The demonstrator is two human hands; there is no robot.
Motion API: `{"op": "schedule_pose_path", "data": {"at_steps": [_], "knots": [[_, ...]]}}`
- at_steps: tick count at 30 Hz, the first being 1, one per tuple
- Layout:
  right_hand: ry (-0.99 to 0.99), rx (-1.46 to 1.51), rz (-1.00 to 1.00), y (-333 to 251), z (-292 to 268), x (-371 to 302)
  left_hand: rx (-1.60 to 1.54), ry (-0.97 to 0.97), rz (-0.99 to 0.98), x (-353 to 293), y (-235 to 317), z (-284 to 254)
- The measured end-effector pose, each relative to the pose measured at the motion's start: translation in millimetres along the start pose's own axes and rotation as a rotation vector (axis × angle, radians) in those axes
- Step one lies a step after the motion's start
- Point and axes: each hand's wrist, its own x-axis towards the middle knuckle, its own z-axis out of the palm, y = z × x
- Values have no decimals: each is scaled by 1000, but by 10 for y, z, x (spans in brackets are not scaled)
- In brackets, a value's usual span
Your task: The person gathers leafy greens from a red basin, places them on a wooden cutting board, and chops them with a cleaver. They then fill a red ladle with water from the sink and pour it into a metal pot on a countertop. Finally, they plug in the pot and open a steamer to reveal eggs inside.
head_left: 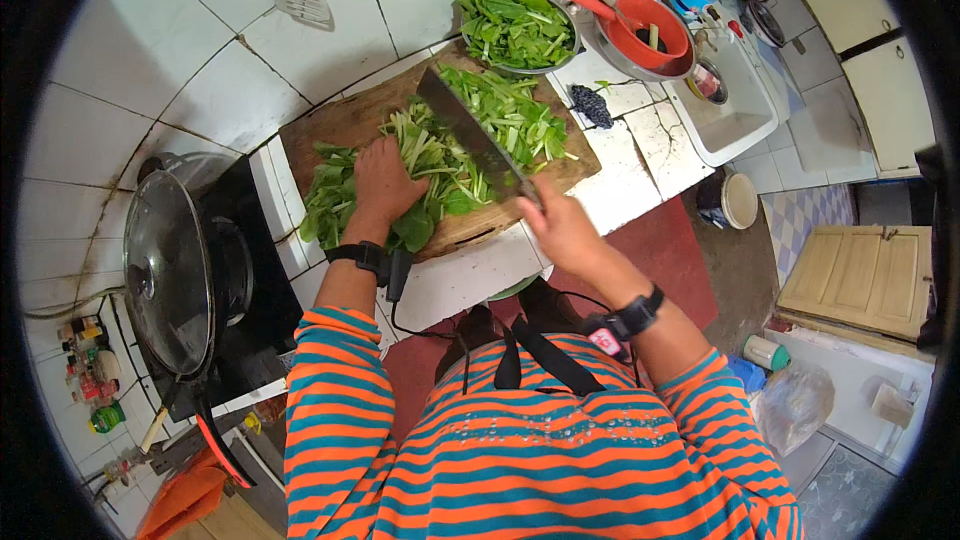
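Observation:
A worn wooden cutting board (pixel 330 125) lies on the white-tiled counter, covered with leafy greens. My left hand (pixel 385 180) presses down on the uncut bunch of leafy greens (pixel 325 205), its fingers curled over the stalks. In my right hand (pixel 565 228) is the handle of a cleaver (pixel 470 135). Its wide dark blade slants up and to the left across the board, just right of my left hand. Beyond the blade is a pile of cut greens (pixel 515 110). Whether the edge touches the stalks is unclear.
Behind the board stands a bowl of chopped greens (pixel 515 30). Right of it are a dark scrubber (pixel 590 105), a red colander (pixel 655 30) in a metal basin, and a white sink (pixel 735 120). On the left, a glass-lidded pan (pixel 165 270) sits on the black stove (pixel 255 330).

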Motion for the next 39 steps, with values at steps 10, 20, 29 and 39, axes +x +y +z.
{"op": "schedule_pose_path", "data": {"at_steps": [10,20,29,39], "knots": [[42,-40,5,319,-792,-276,134,6,-261,-226,865,-71],[-5,29,-25,396,-574,-203,292,-43,-214,-276,906,70],[-58,-141,-74,452,-471,-219,294,-84,-155,-227,397,-77],[67,20,74,432,-629,-360,70,158,171,-147,516,-473]]}}
